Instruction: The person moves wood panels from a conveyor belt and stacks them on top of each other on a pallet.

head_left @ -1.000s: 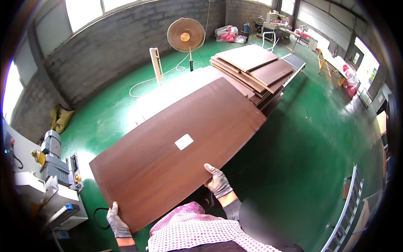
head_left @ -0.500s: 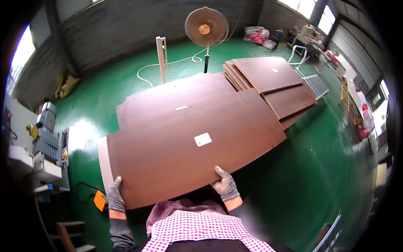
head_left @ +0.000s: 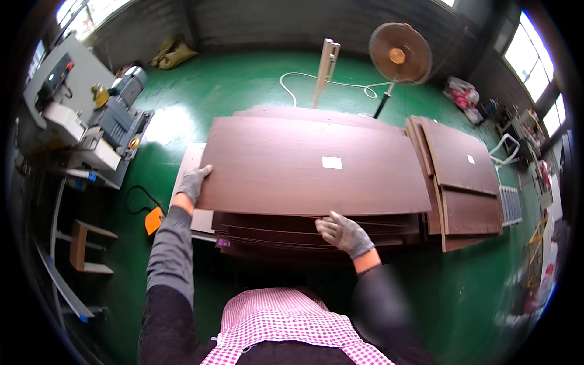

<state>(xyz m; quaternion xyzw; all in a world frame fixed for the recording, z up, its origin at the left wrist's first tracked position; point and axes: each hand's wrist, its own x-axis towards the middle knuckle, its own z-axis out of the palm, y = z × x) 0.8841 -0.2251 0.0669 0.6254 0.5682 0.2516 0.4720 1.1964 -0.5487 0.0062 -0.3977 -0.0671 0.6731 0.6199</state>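
Note:
A large dark brown wood panel (head_left: 274,161) with a white label (head_left: 332,162) lies on top of a stack of similar panels (head_left: 286,234). My left hand (head_left: 193,184), in a grey glove with an orange cuff, grips its left edge, thumb on the upper face. At the middle of the near edge is my right hand (head_left: 345,235), gloved alike. Its fingers are loosely apart in front of the stack, and the thumb tip reaches the panel's edge; whether it touches is unclear. A pale board (head_left: 202,222) sticks out at the stack's left end.
To the right stands another pile of brown panels (head_left: 465,158). Behind are a standing fan (head_left: 398,56), a pale upright post (head_left: 322,73) and a white hose on the green floor. On the left are a grey machine (head_left: 112,125), an orange foot pedal (head_left: 154,221) and a small wooden frame (head_left: 79,246).
The panel has moved away from my body and turned squarer to me, uncovering the stack's near side. My right hand has loosened from its near edge. My view has swung left.

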